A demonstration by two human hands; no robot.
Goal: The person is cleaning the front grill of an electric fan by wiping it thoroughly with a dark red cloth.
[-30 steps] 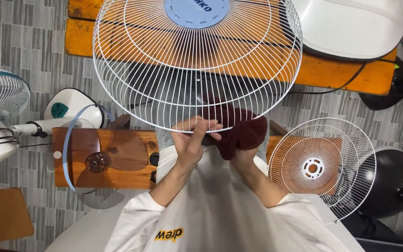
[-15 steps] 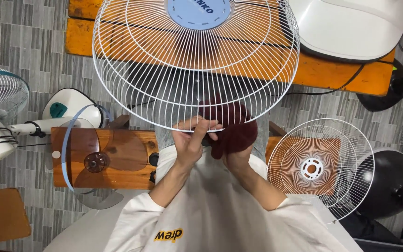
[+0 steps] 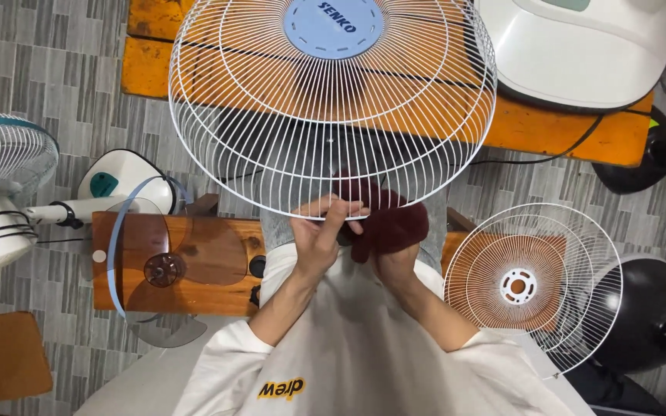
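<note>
The fan guard (image 3: 333, 115) is thin white-coated wire, smooth and slightly glossy, with a matt pale-blue plastic hub. The cloth (image 3: 387, 219) is soft, fuzzy dark-red fabric. The fan blade (image 3: 175, 266) is translucent smoky plastic. The table (image 3: 194, 262) is varnished brown wood, glossy.
</note>
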